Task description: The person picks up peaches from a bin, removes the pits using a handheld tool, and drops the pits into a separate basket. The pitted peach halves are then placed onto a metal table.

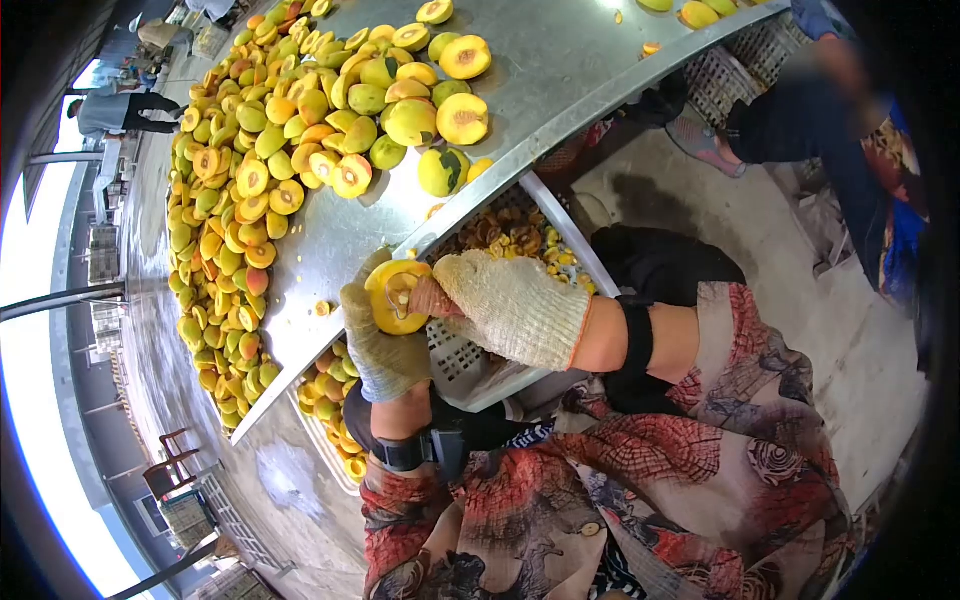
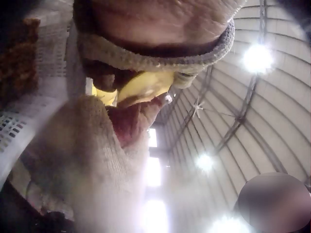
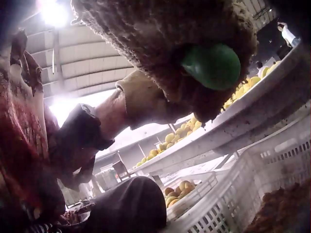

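Note:
In the head view, the gloved left hand (image 1: 388, 345) grips a yellow fruit half (image 1: 391, 312), its cut face up. The gloved right hand (image 1: 515, 308) reaches in from the right, bare fingertips against the fruit. A thin curved metal edge shows over the fruit's centre. In the right wrist view, a smooth green rounded object (image 3: 214, 66) protrudes from the curled right hand (image 3: 180, 39); the left hand (image 3: 146, 99) is behind it. The fruit (image 2: 146, 87) is partly hidden between the hands in the left wrist view.
Many fruit halves (image 1: 270, 140) lie heaped on a metal table (image 1: 540, 70). Below its edge, a white crate (image 1: 570, 235) holds brown and yellow scraps. Another crate (image 3: 206, 187) holds fruit. At the upper right a person's leg (image 1: 800, 125) is near stacked crates.

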A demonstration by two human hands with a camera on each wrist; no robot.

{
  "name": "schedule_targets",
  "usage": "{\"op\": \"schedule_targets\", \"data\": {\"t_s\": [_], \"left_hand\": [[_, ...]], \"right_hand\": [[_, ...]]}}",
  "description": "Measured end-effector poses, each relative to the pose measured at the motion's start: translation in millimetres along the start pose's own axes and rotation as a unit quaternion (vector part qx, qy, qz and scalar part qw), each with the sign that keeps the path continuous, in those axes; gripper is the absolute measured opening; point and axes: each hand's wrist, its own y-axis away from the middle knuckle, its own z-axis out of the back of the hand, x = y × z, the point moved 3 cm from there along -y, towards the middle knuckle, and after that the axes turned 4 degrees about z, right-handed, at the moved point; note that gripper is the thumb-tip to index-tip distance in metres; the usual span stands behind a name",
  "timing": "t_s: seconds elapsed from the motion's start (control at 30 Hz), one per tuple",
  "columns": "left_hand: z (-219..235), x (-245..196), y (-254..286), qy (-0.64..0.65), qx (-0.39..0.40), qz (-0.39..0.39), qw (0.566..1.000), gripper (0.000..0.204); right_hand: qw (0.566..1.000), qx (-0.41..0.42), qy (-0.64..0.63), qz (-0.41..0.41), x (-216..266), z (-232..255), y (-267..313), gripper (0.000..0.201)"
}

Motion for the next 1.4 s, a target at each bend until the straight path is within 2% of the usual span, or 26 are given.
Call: {"op": "schedule_targets", "data": {"t_s": [0.13,0.23,0.33,0.47,0.53,0.63,0.77,0.83,0.97,1.03,1.07,1.13,1.23,1.33,1.4], "left_hand": [[10.3,8.1,-0.8,-0.005,-0.031,-0.026,0.999,0.056],[12.1,12.2,-2.0,0.036,-0.008,0.007,0.999,0.053],[-13.5,9.8,0.1,0.051,-0.007,0.000,0.999,0.051],[-18.9,10.4,2.1,0.083,-0.004,-0.010,0.996,0.050],[-19.6,7.4,4.7,0.038,-0.003,-0.016,0.999,0.050],[-22.3,3.8,8.9,-0.001,-0.021,-0.021,1.000,0.048],[-18.6,2.7,10.9,-0.042,-0.012,-0.027,0.999,0.046],[-16.9,3.4,11.9,-0.047,0.003,-0.031,0.998,0.049],[-9.6,3.7,13.9,-0.064,0.002,-0.027,0.998,0.047],[-7.5,2.7,15.6,-0.099,0.011,-0.030,0.995,0.042],[-6.9,1.7,16.4,-0.099,0.009,-0.029,0.995,0.042],[-7.5,-0.3,18.3,-0.122,0.016,-0.031,0.992,0.038],[-9.5,-3.6,17.5,-0.160,0.021,-0.050,0.986,0.036],[-5.8,-8.2,17.1,-0.208,0.033,-0.031,0.977,0.036],[-9.0,-11.6,19.1,-0.212,0.033,-0.032,0.976,0.036]], "right_hand": [[1.000,0.003,0.015,-0.012,0.6,-3.5,1.6,0.019],[1.000,-0.005,0.003,-0.003,0.8,-14.1,5.3,0.019],[0.998,0.033,-0.016,-0.053,1.9,-10.0,6.6,0.018],[0.995,0.055,-0.035,-0.069,-3.0,-21.7,8.0,0.018],[0.996,0.008,-0.081,-0.029,-2.6,-21.8,9.9,0.020],[0.990,0.043,-0.114,-0.070,-1.1,-17.5,9.3,0.023],[0.990,0.025,-0.119,-0.072,2.0,-19.3,14.2,0.026],[0.978,0.081,-0.172,-0.090,5.0,-16.7,13.5,0.030],[0.972,0.091,-0.200,-0.087,5.6,-15.0,15.1,0.035],[0.955,0.143,-0.223,-0.130,3.9,-31.4,16.8,0.040],[0.955,0.145,-0.225,-0.130,4.1,-36.1,19.1,0.040],[0.950,0.070,-0.295,-0.068,7.4,-38.6,23.2,0.036],[0.961,0.108,-0.250,-0.053,6.2,-35.4,19.8,0.037],[0.965,0.102,-0.242,-0.010,15.1,-40.6,25.5,0.030],[0.960,0.088,-0.265,-0.016,17.4,-40.8,26.5,0.030]]}}
